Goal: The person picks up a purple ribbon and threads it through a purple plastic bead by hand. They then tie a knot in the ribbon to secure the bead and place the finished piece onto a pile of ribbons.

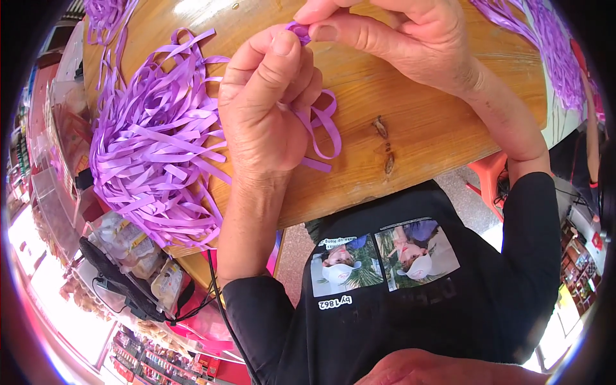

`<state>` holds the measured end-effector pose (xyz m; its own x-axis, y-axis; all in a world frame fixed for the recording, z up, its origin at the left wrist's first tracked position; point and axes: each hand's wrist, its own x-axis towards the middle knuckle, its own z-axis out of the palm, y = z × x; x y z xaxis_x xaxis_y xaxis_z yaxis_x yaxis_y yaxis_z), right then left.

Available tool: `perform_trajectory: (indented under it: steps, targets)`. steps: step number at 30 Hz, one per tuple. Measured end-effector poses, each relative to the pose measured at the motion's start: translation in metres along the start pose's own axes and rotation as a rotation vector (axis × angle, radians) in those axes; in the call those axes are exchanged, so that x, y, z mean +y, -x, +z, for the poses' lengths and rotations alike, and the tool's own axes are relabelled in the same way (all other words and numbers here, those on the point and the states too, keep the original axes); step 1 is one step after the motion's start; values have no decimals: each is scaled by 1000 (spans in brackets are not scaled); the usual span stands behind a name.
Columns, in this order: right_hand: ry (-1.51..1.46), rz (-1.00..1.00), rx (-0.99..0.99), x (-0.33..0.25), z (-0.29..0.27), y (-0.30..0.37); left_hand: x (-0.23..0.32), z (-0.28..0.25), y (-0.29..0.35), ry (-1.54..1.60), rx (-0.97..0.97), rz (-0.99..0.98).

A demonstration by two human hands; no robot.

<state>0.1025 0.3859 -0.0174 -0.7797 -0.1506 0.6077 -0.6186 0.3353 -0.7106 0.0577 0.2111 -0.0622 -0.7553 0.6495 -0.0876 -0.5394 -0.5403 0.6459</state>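
Note:
Both hands meet above the wooden table (436, 125), near the top of the head view. A purple ribbon (333, 136) is pinched in my left hand (266, 102), whose other fingers curl in; its loose loop hangs out beside the palm. Against the left fingertips, my right hand (410, 42) grips a small folded part of the same ribbon between thumb and forefinger. The right fingertips are partly cut off by the top edge. A big heap of loose purple ribbons (157, 147) lies just left of my left wrist.
More purple ribbons (106, 19) lie at the far left, and another bunch (558, 61) hangs over the table's right side. Clear plastic packages (128, 244) and a black bag (115, 282) sit at the lower left. An orange stool (491, 176) stands beyond the table edge.

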Motion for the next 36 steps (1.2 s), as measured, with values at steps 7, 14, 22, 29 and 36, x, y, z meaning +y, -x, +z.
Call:
perform_trajectory:
  steps: [7,14,22,29,36]
  targets:
    - [162,-105,-57,-5,-6,-6,-1,-3,0,52,-11,-52]
    - [375,-533,-1,35,-1,-5,0,-1,-2,-8,21,-96]
    - [-221,-99,16,28,4,5,4,12,3,-289,71,-41]
    - [-352,26,20,26,5,7,5,17,7,-346,201,-20]
    - [-308,22,30,27,4,7,5,16,7,-379,229,30]
